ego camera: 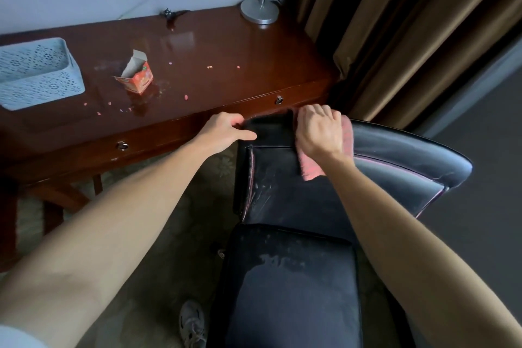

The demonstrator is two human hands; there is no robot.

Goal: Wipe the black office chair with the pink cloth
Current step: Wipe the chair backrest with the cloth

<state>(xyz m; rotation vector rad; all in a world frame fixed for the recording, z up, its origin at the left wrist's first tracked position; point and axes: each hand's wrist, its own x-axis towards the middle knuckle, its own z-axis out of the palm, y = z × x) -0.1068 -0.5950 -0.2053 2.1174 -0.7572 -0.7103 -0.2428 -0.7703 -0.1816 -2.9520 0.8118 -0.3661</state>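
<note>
Lodging-style room: wooden desk (240,59), lamp (260,12), heavy curtains (395,22).

black office chair (285,277) — leather-look upholstery, smooth and glossy, dulled by whitish smears on seat and back.
pink cloth (309,167): soft napped textile, matt.
desk (226,45): dark red-brown wood, high-gloss lacquer, reflective.
basket (36,73): pale pierced plastic, matt.
carton (137,73): printed card, plain grey inside.
lamp base (259,11): brushed metal, satin.
curtain (395,22) — brown woven fabric, faint sheen.
</note>
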